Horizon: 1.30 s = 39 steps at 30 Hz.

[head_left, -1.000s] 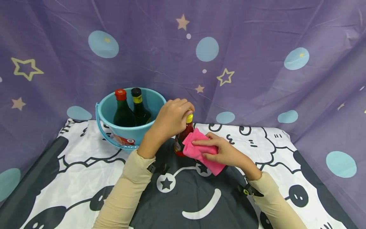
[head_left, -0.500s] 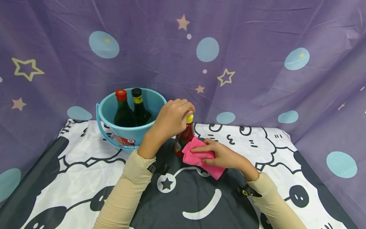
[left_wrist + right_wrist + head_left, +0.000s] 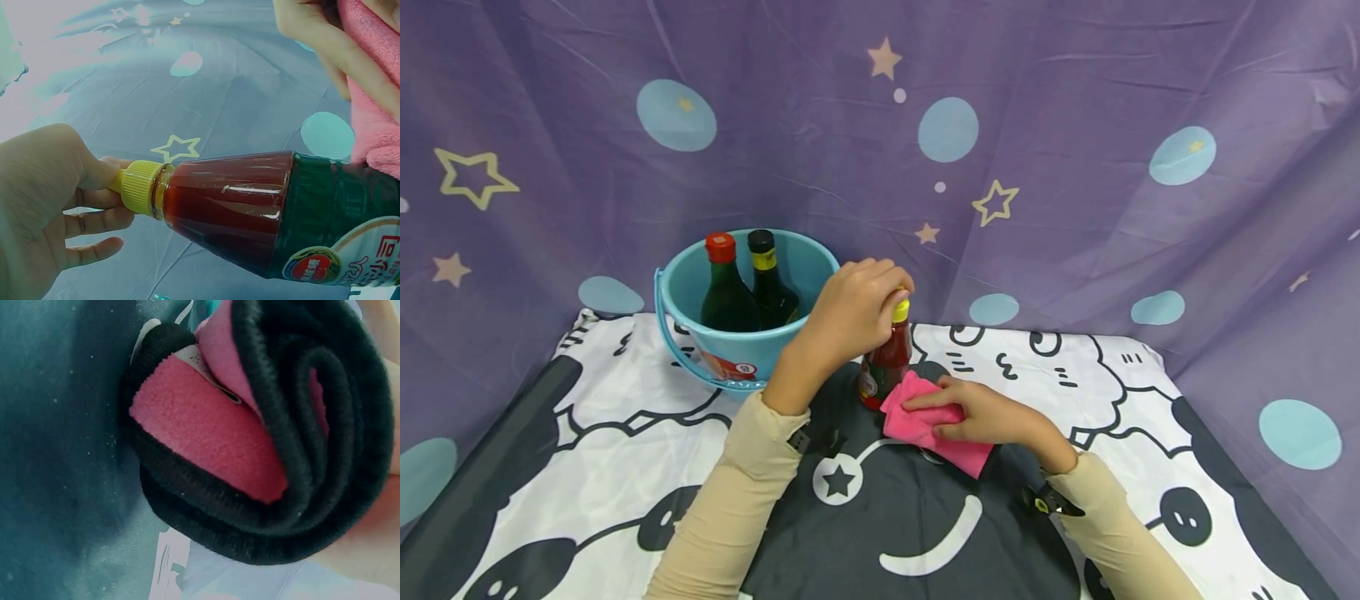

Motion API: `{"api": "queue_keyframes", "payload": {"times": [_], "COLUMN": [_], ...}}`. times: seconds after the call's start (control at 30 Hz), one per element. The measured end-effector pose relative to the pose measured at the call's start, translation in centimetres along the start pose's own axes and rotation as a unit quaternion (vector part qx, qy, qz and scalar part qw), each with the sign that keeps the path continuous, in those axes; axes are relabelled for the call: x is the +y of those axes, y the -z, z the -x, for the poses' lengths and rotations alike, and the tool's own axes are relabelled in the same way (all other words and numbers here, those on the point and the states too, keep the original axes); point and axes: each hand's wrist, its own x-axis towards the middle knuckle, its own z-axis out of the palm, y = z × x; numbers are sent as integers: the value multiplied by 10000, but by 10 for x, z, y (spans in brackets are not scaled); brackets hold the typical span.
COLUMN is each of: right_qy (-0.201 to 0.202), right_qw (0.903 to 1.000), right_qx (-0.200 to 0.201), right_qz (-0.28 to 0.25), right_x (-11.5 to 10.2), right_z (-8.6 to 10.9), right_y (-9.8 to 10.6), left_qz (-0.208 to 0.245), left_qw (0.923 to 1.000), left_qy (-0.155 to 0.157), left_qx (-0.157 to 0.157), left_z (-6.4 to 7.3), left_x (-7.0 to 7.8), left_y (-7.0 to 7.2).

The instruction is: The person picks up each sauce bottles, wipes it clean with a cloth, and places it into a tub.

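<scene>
A sauce bottle point(image 3: 889, 357) with dark red contents, a green label and a yellow cap point(image 3: 142, 186) stands upright on the patterned cloth. My left hand point(image 3: 859, 308) pinches that cap from above between thumb and fingers; in the left wrist view the other fingers hang loosely curled. A folded pink towel point(image 3: 928, 421) is held in my right hand point(image 3: 988, 410), its fingers bent over the top. The towel lies against the lower right side of the bottle. In the right wrist view the rolled, dark-edged towel point(image 3: 206, 434) hides most of that hand.
To the left stands a light blue bucket point(image 3: 741, 354) with its handle hanging down at the front. Inside it are a red-capped bottle point(image 3: 728, 292) and a black-capped bottle point(image 3: 771, 290). A purple star-print curtain point(image 3: 1075, 192) hangs behind the cloth-covered table point(image 3: 625, 450).
My right hand and the towel have slid down along the bottle, baring more of its upper part. My left hand keeps its hold on the cap.
</scene>
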Motion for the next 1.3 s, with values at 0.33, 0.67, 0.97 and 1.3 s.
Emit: {"api": "queue_keyframes", "payload": {"times": [0.33, 0.67, 0.97, 1.3], "right_qy": [-160, -11, 73, 725], "right_qw": [9996, 9957, 9972, 9919], "right_qx": [-252, -922, -717, 591], "right_qz": [25, -31, -208, -857], "right_x": [-1, 5, 3, -23], "right_z": [0, 5, 11, 33], "right_y": [2, 8, 20, 69], "left_qz": [140, 327, 377, 574], "left_qw": [9999, 9994, 9989, 9963], "left_qy": [44, 59, 170, 395], "left_qx": [-52, -98, -212, -497], "left_z": [-1, 1, 2, 3], "left_x": [-2, -4, -5, -9], "left_y": [1, 2, 5, 4]}}
